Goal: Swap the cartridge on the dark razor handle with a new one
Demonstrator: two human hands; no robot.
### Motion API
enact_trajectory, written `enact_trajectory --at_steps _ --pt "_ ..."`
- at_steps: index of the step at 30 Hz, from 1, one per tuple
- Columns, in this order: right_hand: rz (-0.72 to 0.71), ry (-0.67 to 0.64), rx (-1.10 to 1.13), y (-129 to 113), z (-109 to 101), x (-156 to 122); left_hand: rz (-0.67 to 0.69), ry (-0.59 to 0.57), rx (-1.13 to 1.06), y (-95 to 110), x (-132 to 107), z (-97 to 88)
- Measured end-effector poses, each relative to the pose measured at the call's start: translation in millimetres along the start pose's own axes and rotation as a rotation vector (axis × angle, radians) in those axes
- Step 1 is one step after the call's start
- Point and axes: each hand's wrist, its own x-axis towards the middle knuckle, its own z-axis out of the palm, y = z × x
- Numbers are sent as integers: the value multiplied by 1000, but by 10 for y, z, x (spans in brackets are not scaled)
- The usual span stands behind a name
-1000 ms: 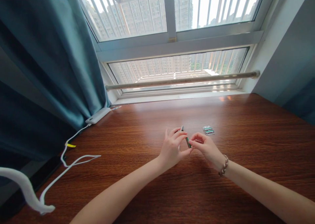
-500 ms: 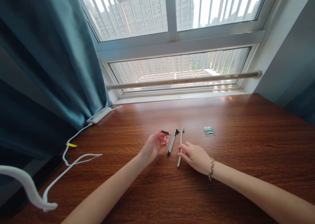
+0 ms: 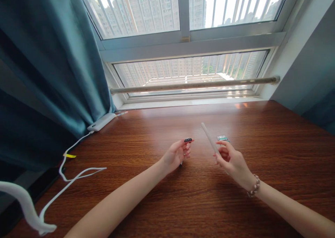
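Surface (image 3: 146, 192), one, brown wood grain, its far edge running along the window (image 3: 188, 65). Left hand (image 3: 176, 155), one, bare, over the middle of the surface, fingers curled, the thumb and forefinger clamped on a razor head. Razor head (image 3: 187, 140), one, small and black, above the middle of the surface at the tips of those fingers. Handle (image 3: 181, 164), one, mostly hidden behind the left hand, only a short dark-and-light end showing. Right hand (image 3: 234, 163), one, bare, right of the middle, thumb and fingers together on a white stick, a beaded bracelet (image 3: 253, 185) at the wrist. White stick (image 3: 208, 137), one, slim, tilted, its free end towards the far edge and leaning left, its other end hidden by the fingers; well apart from the left hand. Pack (image 3: 222, 138), one, clear with green strips, lying just beyond the right hand and partly covered by it. White box (image 3: 102, 122), one, at the far left corner beside the blue curtain (image 3: 60, 56). Cable (image 3: 61, 168), one, white with a yellow tag (image 3: 70, 156), running from the box along the left edge.
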Motion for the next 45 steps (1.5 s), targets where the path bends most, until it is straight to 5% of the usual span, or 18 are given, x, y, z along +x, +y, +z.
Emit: enact_trajectory --at_steps 3,10,18,31,38,45 --pt "1 -69 166 1 -19 -89 43 -19 23 -47 44 26" --pt "-23 -124 -13 19 -8 -270 111 -31 11 -62 -82 76" --pt "-253 -224 -182 3 13 -329 57 -61 -2 -134 -159 150" --pt "-253 -9 -424 87 -69 -271 -2 -45 49 -93 -193 162" --pt "-356 -78 -444 54 -106 -252 10 -15 53 -92 -187 168" --pt "-340 71 -585 81 -138 -234 -33 -34 62 -90 -193 153"
